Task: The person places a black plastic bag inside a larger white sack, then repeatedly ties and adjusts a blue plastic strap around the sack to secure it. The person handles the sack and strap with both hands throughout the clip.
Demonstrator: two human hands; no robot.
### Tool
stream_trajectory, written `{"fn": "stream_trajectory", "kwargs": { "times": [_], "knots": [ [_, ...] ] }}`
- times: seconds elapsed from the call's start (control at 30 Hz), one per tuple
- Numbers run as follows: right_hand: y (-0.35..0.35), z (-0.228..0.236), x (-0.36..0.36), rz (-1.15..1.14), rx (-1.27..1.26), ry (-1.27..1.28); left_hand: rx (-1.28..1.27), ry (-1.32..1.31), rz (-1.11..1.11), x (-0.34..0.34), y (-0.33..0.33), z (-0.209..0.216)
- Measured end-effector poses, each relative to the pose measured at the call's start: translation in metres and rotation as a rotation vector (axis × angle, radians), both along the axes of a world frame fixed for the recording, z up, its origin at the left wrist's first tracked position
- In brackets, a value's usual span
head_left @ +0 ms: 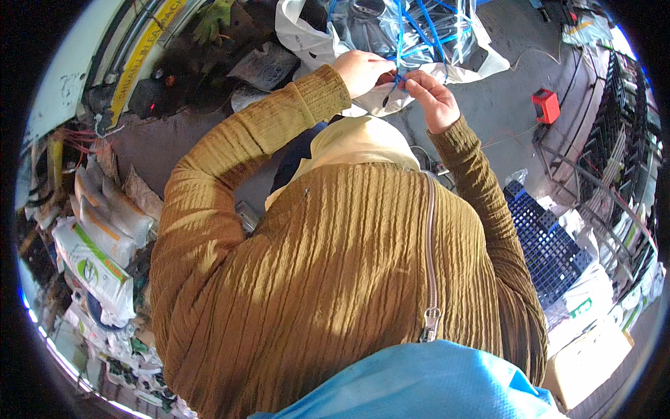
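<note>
My left hand (359, 70) and my right hand (433, 98) meet at the top middle of the head view, both pinching a blue string (399, 78). The string runs up over a large clear plastic bag (419, 31) full of bottles. A white bag edge (387, 98) hangs just below my fingers. My arms are in ribbed olive-brown sleeves, and my own zipped top fills most of the picture.
A red box (546, 106) lies on the grey concrete floor at right. Blue plastic crates (548, 244) and white sacks (593, 300) stand at lower right. Printed sacks (98, 258) pile up at left. A yellow-striped rail (136, 59) runs along the upper left.
</note>
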State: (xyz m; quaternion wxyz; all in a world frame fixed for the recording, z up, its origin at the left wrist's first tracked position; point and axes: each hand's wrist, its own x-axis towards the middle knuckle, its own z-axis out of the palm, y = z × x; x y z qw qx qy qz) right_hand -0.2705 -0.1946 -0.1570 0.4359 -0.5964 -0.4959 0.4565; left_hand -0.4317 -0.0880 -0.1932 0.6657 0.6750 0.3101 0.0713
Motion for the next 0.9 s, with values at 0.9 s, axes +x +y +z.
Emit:
{"fn": "stream_trajectory", "kwargs": {
  "times": [0.9],
  "knots": [
    [0.120,0.033,0.008,1.115,1.223,-1.054,1.039,0.426,1.058,0.059,-0.093,0.009]
  ]
}}
